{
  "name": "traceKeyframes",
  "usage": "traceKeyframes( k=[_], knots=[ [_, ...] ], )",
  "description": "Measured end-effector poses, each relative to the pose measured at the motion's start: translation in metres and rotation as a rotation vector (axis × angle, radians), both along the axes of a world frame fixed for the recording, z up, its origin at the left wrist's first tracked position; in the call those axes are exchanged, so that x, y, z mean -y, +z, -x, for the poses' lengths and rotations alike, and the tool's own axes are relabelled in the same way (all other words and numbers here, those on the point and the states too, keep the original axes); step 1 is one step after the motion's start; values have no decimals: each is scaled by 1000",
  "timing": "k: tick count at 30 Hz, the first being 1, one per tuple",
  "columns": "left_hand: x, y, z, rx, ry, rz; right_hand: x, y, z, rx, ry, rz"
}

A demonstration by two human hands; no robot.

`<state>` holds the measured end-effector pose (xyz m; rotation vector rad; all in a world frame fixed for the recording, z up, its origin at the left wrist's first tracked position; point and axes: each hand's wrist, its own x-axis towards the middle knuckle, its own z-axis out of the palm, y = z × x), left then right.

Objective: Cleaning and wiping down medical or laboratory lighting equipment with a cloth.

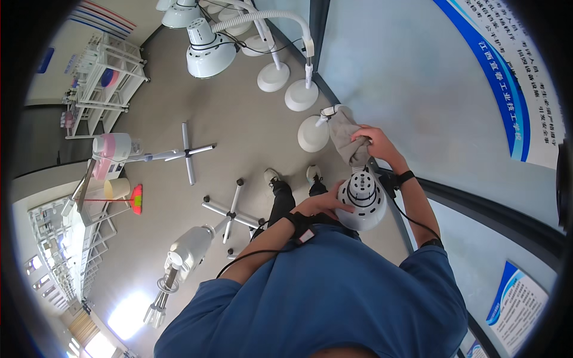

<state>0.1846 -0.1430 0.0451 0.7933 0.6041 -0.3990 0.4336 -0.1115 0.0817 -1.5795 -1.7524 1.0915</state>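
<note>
A white floor lamp with a vented, dome-shaped lamp head (371,213) is close in front of me. My left hand (325,204) grips the rim side of that head, fingers curled against it. Wrapped around the lamp's stem is a grey-beige cloth (345,136), which hides most of the stem. My right hand (377,144) is closed on the cloth, pressing it round the stem just above the head in the picture. The lamp's round base (313,135) stands on the floor beyond. Both of my wrists carry dark bands with black cables.
More white lamps (210,56) with round bases stand at the far wall. Wheeled stands (231,213) and a white device (190,247) are at left. White shelving (107,77) and a red broom (137,198) lie farther left. A dark-framed partition (477,206) runs along my right.
</note>
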Motion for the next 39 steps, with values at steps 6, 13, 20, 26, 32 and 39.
traceKeyframes(
  k=[6,13,20,26,32,39],
  knots=[
    [-33,1,28,24,-48,-12,-8,20,17,-215,-204,138],
    [-82,-55,138,111,432,-53,-45,20,33,-70,-33,132],
    [-128,-64,233,-178,1014,-40,-120,25,88,143,193,207],
    [-138,-64,271,-274,1240,55,-180,26,146,-24,158,224],
    [-119,-75,283,-218,1337,91,-230,44,163,-205,-165,158],
    [-146,-82,271,-204,1279,45,-312,80,103,-472,-492,-425]
  ],
)
